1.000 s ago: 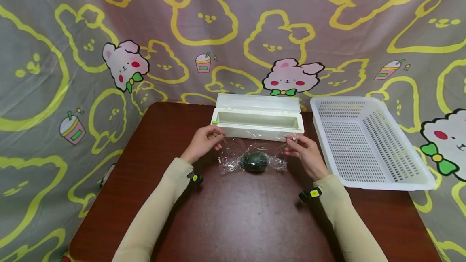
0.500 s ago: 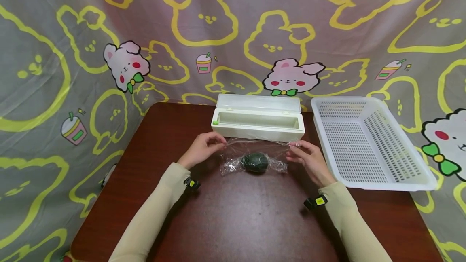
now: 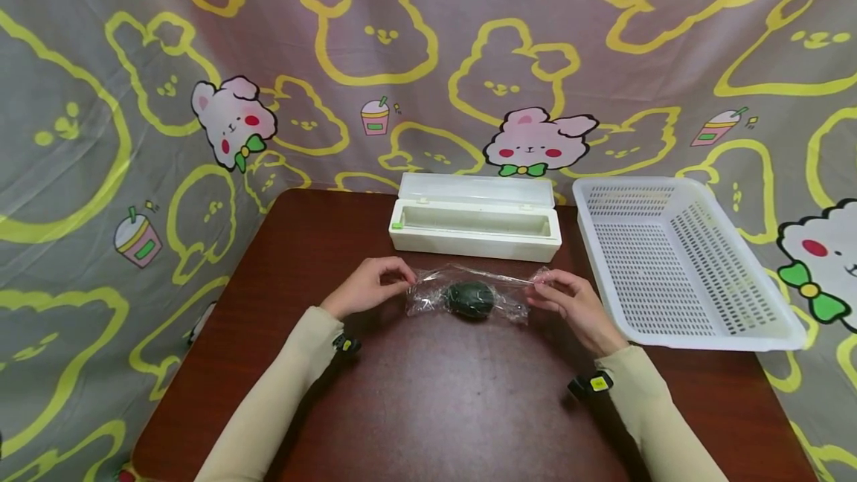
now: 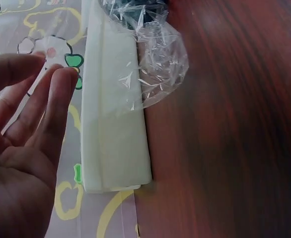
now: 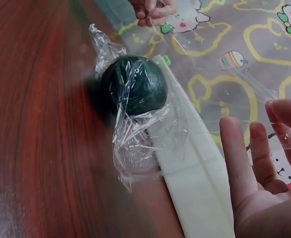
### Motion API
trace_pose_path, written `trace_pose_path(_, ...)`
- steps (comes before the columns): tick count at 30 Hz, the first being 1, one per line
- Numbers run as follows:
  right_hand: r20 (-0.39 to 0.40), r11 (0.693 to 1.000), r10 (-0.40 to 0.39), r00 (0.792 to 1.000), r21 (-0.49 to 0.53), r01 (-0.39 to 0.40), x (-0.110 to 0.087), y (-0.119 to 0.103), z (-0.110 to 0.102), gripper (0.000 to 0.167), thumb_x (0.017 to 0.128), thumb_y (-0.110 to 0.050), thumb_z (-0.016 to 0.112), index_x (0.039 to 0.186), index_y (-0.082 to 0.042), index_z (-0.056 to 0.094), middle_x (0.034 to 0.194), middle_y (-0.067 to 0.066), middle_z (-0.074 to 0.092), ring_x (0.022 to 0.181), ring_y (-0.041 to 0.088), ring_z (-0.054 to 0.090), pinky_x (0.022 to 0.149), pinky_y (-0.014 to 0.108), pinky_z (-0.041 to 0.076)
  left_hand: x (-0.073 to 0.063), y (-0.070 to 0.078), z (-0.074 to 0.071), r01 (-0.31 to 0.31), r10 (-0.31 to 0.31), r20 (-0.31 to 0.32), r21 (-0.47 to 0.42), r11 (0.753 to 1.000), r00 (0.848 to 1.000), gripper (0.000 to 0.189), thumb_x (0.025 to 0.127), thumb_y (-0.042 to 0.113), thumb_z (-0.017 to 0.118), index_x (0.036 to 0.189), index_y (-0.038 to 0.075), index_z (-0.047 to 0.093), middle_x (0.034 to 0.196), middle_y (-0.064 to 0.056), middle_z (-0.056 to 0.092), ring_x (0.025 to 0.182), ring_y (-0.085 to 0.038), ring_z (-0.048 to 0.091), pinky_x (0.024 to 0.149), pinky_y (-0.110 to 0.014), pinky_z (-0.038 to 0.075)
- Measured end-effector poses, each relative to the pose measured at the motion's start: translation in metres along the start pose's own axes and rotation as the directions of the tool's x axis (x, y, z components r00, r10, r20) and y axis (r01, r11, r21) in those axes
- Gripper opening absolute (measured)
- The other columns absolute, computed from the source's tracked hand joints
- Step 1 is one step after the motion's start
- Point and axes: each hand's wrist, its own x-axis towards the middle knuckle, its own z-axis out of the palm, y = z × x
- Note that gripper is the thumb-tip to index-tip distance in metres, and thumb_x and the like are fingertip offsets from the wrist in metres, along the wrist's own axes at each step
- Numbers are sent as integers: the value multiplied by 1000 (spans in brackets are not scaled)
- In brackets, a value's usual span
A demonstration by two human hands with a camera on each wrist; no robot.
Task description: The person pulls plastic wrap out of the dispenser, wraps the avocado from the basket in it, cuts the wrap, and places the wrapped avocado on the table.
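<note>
A dark green, rounded fruit or vegetable (image 3: 471, 300) lies on the table inside clear cling film (image 3: 425, 299), whose crumpled ends stick out at both sides. My left hand (image 3: 368, 287) pinches the raised film edge at its left corner between thumb and fingers. At the right corner my right hand (image 3: 577, 309) pinches the same edge. The film stretches between both hands, just above and behind the green thing (image 5: 135, 84). Wrinkled film (image 5: 133, 141) covers its surface in the right wrist view. What kind of produce it is cannot be told.
Behind the hands stands a long white cling film box (image 3: 475, 246) with its lid (image 3: 475, 188) raised and a green slider (image 3: 397, 226) at the left. A white perforated basket (image 3: 659, 266) sits at the right on the brown table (image 3: 462, 407). A patterned cloth (image 3: 428, 28) hangs behind.
Both hands have come down and towards the body, bringing the stretched film edge from near the box to just above the green thing. Box, basket and green thing stay put.
</note>
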Motion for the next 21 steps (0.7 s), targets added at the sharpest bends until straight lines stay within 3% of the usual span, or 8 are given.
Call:
trace_pose_path(7, 26, 999, -35, 999, -10, 36, -4, 6, -6, 11, 101, -2, 63, 108, -1, 71, 113, 4, 70, 112, 14, 71, 97, 31, 59, -5, -2, 1, -48, 42, 73, 79, 996, 996, 7, 96, 7, 73, 102, 6, 76, 108, 1, 75, 107, -13, 68, 99, -37, 55)
trace_pose_path(10, 24, 996, -18, 1000, -91, 20, -6, 8, -8, 12, 100, -2, 65, 108, 4, 70, 117, 8, 70, 116, 13, 69, 97, 25, 57, -7, -4, 2, -61, 49, 104, 115, 992, 993, 7, 96, 6, 73, 102, 9, 75, 107, 4, 74, 104, -11, 67, 96, -36, 56)
trace_pose_path(14, 54, 974, -6, 999, -226, 18, -7, 12, -11, 20, 99, -2, 66, 109, 16, 64, 127, 22, 66, 124, 14, 65, 100, 21, 53, -10, -5, 4, -80, 59, 155, 137, 987, 986, 7, 97, 7, 72, 101, 12, 75, 105, 8, 72, 102, -9, 67, 94, -34, 56)
trace_pose_path(21, 94, 935, -2, 996, -354, 36, -11, 17, -15, 14, 94, 0, 71, 104, 10, 71, 130, 29, 63, 123, 6, 64, 98, 17, 51, -12, -6, 6, -115, 80, 201, 165, 980, 976, 7, 97, 7, 71, 99, 12, 75, 102, 8, 72, 99, -8, 66, 93, -33, 56)
